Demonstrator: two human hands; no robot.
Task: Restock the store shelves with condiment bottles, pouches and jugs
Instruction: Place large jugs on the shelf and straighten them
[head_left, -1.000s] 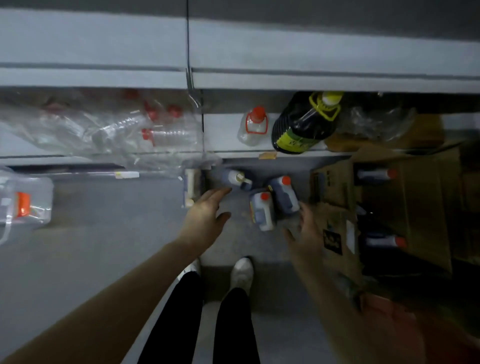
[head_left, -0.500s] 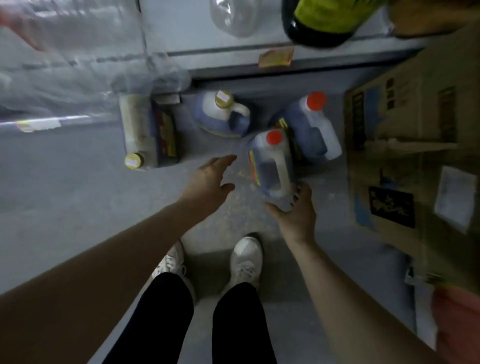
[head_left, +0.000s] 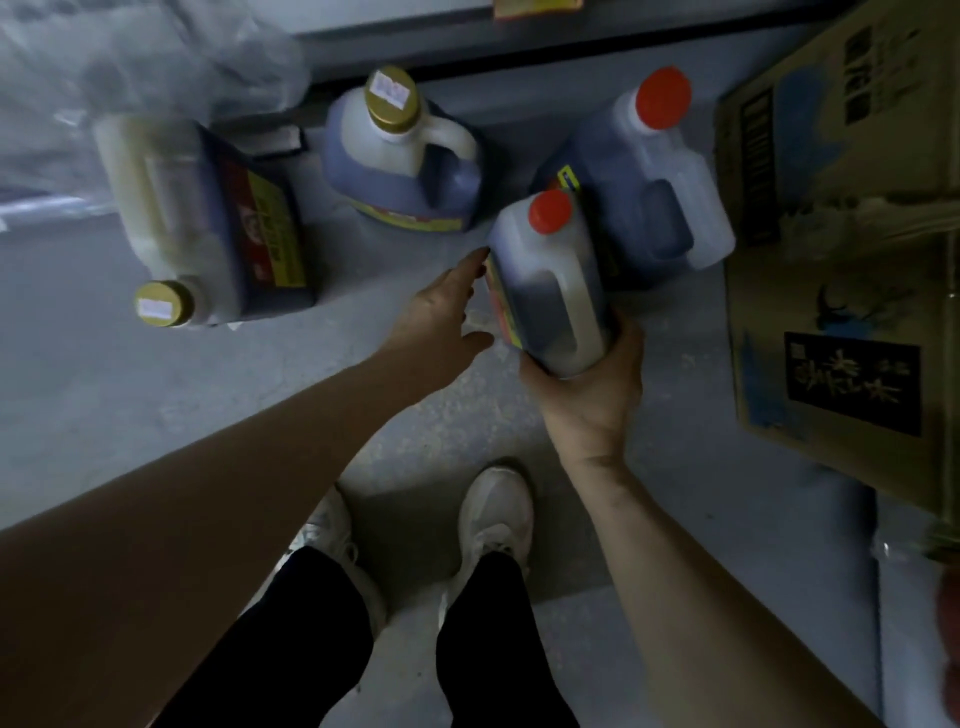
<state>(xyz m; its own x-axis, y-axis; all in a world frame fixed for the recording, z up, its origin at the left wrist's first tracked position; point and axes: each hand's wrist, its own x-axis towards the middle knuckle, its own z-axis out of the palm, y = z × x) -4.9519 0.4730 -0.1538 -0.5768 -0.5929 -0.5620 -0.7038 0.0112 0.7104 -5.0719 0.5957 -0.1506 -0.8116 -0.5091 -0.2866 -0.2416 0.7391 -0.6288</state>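
Note:
Several dark sauce jugs stand on the grey floor below me. My right hand (head_left: 592, 384) grips the base of a small red-capped jug (head_left: 548, 280), fingers curled round its near end. My left hand (head_left: 441, 317) reaches toward that jug's left side, fingers straight, fingertips at its edge. A larger red-capped jug (head_left: 649, 176) stands just behind it. A gold-capped jug with a handle (head_left: 400, 156) stands further left, and another gold-capped jug (head_left: 202, 223) lies on its side at the far left.
An open cardboard box (head_left: 841, 291) lies on the floor at the right. The shelf base (head_left: 467, 47) runs across the top, with crumpled clear plastic wrap (head_left: 130, 67) at the upper left. My white shoes (head_left: 493, 514) stand below the jugs.
I have bent closer to the floor. My right hand has closed round the base of the small red-capped jug, and my left hand has moved up to its side.

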